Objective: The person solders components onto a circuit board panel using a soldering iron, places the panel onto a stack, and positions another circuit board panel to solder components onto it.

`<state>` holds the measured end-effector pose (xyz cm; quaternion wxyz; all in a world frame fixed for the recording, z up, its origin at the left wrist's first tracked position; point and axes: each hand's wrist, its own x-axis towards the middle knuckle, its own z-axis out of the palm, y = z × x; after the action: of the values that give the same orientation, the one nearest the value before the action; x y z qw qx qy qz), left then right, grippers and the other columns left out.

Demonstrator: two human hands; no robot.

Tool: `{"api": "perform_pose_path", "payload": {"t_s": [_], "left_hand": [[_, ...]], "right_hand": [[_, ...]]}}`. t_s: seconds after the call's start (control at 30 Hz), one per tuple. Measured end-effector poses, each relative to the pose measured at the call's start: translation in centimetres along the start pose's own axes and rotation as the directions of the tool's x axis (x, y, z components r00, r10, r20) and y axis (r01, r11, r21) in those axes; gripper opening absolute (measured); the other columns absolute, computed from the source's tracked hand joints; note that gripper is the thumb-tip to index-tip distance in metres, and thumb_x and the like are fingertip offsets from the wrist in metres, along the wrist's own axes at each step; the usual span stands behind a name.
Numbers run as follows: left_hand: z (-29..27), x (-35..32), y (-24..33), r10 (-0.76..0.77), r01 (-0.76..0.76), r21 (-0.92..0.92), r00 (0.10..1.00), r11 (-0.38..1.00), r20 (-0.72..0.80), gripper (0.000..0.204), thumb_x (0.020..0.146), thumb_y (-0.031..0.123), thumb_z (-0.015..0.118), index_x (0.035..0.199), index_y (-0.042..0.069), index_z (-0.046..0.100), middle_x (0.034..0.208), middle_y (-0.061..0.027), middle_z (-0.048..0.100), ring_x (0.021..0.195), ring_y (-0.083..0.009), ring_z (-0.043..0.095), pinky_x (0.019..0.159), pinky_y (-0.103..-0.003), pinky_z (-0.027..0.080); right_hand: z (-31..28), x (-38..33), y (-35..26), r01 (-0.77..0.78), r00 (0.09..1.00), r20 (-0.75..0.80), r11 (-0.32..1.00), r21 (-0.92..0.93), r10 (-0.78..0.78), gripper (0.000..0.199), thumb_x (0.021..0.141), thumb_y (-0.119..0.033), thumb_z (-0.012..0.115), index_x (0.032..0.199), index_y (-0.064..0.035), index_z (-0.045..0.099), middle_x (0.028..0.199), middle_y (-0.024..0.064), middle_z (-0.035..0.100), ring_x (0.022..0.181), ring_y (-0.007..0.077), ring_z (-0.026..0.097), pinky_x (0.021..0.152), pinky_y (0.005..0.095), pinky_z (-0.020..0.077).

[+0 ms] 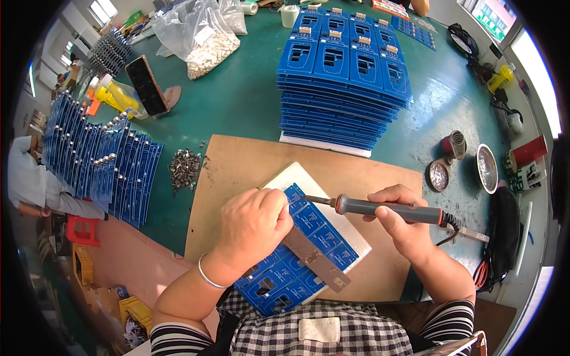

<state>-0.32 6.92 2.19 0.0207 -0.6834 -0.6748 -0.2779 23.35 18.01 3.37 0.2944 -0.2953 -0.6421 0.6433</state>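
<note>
Along the left edge of the green table point(249, 101) a row of blue boards point(101, 166) stands on edge, and just beside it, near the left edge of the brown mat point(249, 160), lies a small heap of metal parts point(185, 169). My left hand point(252, 228) rests on the blue circuit panel point(297, 249), fingers curled shut and pressing down on its upper left corner; whether they pinch something small I cannot tell. The panel lies tilted on a white sheet point(350, 228) in the middle of the mat, close to my edge of the table, with a flat metal bar point(314, 258) lying across it. My right hand point(401, 222) is closed around the grey handle of the soldering iron point(386, 209), its tip touching the panel near my left fingers. Behind the mat sits a tall stack of blue panels point(344, 77). Near the right edge stand two round tins point(463, 169).
</note>
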Motion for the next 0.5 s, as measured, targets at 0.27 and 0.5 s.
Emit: {"api": "perform_pose_path", "payload": {"t_s": [0.27, 0.5], "left_hand": [[0.28, 0.09, -0.05, 0.008, -0.008, 0.022, 1.0, 1.0, 0.017, 0.017, 0.068, 0.001, 0.065, 0.074, 0.008, 0.051, 0.063, -0.007, 0.055, 0.058, -0.026, 0.056, 0.052, -0.037, 0.044], [0.52, 0.38, -0.26, 0.038, -0.038, 0.081, 0.999, 0.996, -0.002, 0.017, 0.067, 0.002, 0.064, 0.072, 0.009, 0.049, 0.061, -0.006, 0.053, 0.056, -0.0252, 0.055, 0.051, -0.037, 0.043]], "right_hand": [[-0.09, -0.02, 0.33, -0.012, 1.0, 0.004, 0.998, -0.061, 0.012, 0.021, 0.089, -0.014, 0.066, 0.101, 0.0036, 0.062, 0.092, 0.0116, 0.067, 0.086, 0.0177, 0.067, 0.075, 0.0281, 0.0519], [0.38, 0.25, 0.33, -0.023, 1.0, -0.013, 0.999, -0.026, 0.022, 0.021, 0.089, -0.015, 0.066, 0.1, 0.0022, 0.064, 0.091, 0.01, 0.068, 0.085, 0.0164, 0.067, 0.074, 0.0281, 0.0512]]}}
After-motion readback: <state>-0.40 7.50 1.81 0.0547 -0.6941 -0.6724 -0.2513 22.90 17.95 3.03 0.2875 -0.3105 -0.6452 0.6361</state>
